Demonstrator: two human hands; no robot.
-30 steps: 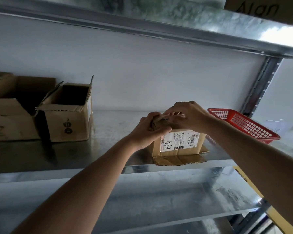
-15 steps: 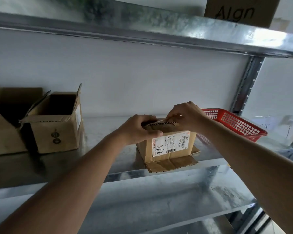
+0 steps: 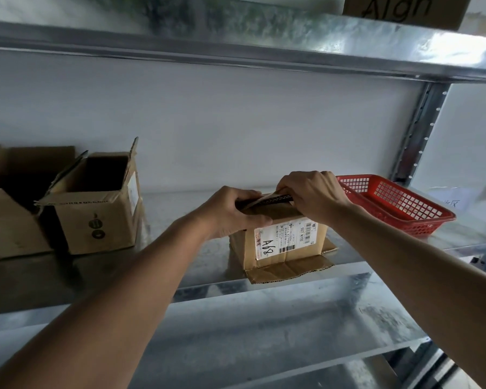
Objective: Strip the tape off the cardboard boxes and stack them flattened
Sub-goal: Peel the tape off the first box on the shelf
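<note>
The right hand (image 3: 313, 199) has its fingers (image 3: 285, 189) curled over the top edge of the small box (image 3: 285, 242), pinching what looks like a strip of tape (image 3: 264, 198) or a flap edge lifted along the top seam; which of the two it is cannot be told for sure. The left hand (image 3: 233, 210) grips the box's near top corner, thumb pressed along the front face, bracing it. The box stands upright on the metal shelf (image 3: 180, 265), near the front edge, its bottom flaps splayed out flat beneath it and a white label (image 3: 285, 238) marked by hand on its front.

This seems to be the tape-stripping step on this box, with flattening yet to come. The next move likely calls for a steady pull along the seam while the left hand keeps the box from sliding.

Further out, two open boxes (image 3: 96, 203) sit well apart to the left, and a red basket (image 3: 396, 203) lies just beside the box on the right.
</note>
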